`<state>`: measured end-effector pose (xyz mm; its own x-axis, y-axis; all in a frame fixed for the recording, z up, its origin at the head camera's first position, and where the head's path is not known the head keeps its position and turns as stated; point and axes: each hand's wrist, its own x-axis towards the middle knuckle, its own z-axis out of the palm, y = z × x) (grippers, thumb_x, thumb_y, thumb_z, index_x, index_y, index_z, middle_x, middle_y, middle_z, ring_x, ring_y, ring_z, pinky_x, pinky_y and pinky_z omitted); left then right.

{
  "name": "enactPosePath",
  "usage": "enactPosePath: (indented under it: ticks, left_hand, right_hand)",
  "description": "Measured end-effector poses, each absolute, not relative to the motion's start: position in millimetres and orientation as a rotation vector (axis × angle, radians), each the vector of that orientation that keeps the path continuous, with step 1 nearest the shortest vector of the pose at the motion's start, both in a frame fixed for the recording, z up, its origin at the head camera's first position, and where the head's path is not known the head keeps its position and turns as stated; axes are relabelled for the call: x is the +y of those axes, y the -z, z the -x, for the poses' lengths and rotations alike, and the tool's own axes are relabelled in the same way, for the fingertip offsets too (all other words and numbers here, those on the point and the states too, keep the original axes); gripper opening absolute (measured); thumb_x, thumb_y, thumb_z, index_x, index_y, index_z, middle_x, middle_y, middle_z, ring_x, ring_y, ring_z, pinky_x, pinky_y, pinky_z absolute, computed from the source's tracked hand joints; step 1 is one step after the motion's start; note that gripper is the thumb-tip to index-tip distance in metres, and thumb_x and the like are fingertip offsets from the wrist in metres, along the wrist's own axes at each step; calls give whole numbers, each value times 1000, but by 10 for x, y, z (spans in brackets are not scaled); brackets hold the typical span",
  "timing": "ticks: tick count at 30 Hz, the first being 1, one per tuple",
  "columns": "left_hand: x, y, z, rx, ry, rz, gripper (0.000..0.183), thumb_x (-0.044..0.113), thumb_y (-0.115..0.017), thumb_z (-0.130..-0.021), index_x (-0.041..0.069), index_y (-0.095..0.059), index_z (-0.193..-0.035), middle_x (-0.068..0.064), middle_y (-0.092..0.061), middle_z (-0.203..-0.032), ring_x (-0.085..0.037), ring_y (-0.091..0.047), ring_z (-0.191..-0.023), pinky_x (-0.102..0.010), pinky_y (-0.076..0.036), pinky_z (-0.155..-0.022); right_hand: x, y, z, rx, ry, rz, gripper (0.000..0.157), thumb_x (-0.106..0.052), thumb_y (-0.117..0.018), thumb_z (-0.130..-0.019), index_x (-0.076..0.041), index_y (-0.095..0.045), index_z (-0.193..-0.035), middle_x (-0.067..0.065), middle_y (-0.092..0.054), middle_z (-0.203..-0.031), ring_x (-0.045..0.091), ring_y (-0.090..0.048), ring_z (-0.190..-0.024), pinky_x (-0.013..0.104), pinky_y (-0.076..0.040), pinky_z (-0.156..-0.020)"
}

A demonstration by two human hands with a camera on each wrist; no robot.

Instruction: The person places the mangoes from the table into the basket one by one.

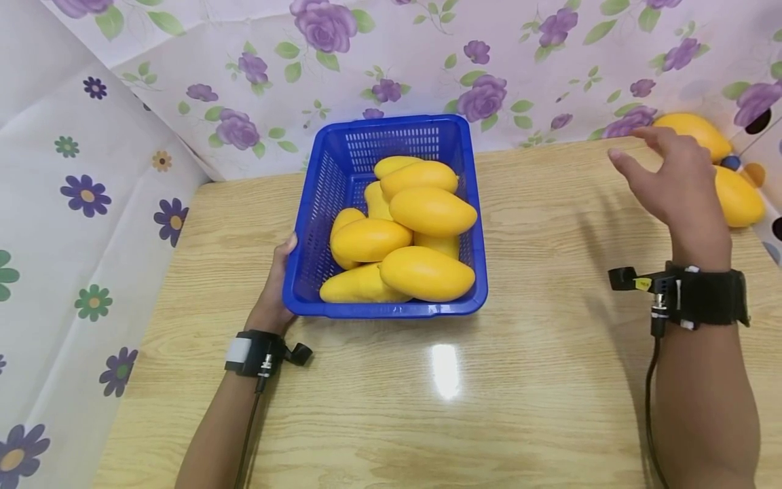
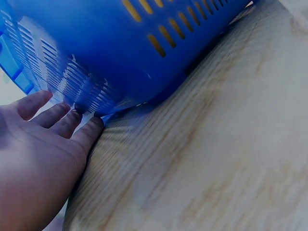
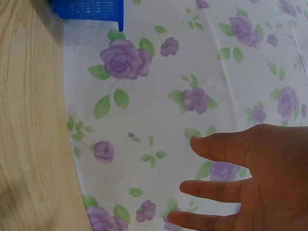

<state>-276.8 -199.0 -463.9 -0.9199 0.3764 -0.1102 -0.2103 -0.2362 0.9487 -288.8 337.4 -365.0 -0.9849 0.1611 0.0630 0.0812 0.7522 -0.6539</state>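
Observation:
A blue plastic basket (image 1: 381, 310) holds several yellow mangoes (image 1: 432, 212), heaped toward its right side. My left hand (image 1: 277, 285) is at the basket's left wall, its thumb by the rim in the head view. The left wrist view shows the fingers (image 2: 60, 115) of that hand extended, tips against the slotted wall near the bottom. At the far right, my right hand (image 1: 681, 180) is raised with thumb and fingers spread and nothing held. Partly behind it lie two more mangoes, one at the back (image 1: 696, 132) and one nearer (image 1: 738, 197).
Behind the wooden table (image 1: 537, 380) hangs a white sheet with purple roses (image 1: 324, 26). Another sheet with coloured flowers (image 1: 85, 195) covers the left side. A patterned surface (image 1: 772, 153) borders the right end beside the loose mangoes.

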Motion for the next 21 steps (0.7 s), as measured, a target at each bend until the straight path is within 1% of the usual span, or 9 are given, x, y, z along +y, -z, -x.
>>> enactPosePath:
  ticks: [5, 11, 15, 19, 21]
  left_hand:
    - [-1956, 4585, 2739, 1684, -2193, -196, 65, 55, -36, -99, 29, -25, -158, -6, -31, -156, -20, -39, -129, -39, -34, -107]
    - [-1942, 4546, 2705, 1711, -2164, -176, 69, 58, -38, -98, 27, -26, -157, -7, -35, -152, -21, -41, -127, -38, -37, -105]
    - [-1942, 4544, 2704, 1712, -2160, -174, 69, 59, -38, -97, 26, -26, -157, -8, -35, -152, -22, -41, -128, -39, -37, -105]
    - [-1937, 4543, 2704, 1715, -2157, -154, 71, 60, -39, -96, 26, -27, -157, -8, -35, -152, -22, -41, -128, -39, -36, -106]
    - [-1935, 4539, 2701, 1718, -2152, -145, 72, 61, -39, -96, 26, -26, -157, -8, -34, -152, -22, -40, -129, -40, -35, -106]
  right_hand:
    - [3412, 3675, 2892, -2841, -1049, 230, 70, -43, -50, -99, -4, -32, -154, 26, -31, -155, 49, -19, -142, 67, -10, -109]
    - [3433, 3720, 2930, -2875, -910, 334, 73, -45, -47, -99, -1, -31, -154, 30, -27, -155, 53, -14, -141, 69, -4, -108]
    - [3469, 3745, 2944, -2882, -879, 397, 73, -46, -46, -99, -1, -30, -154, 32, -22, -156, 54, -7, -142, 69, 0, -108]
    - [3509, 3758, 2951, -2888, -894, 450, 76, -47, -46, -98, -3, -25, -156, 33, -14, -158, 54, -2, -143, 70, 1, -108]
    - [3535, 3765, 2951, -2896, -900, 487, 78, -49, -46, -97, -3, -23, -157, 34, -9, -158, 54, 0, -143, 71, -1, -108]
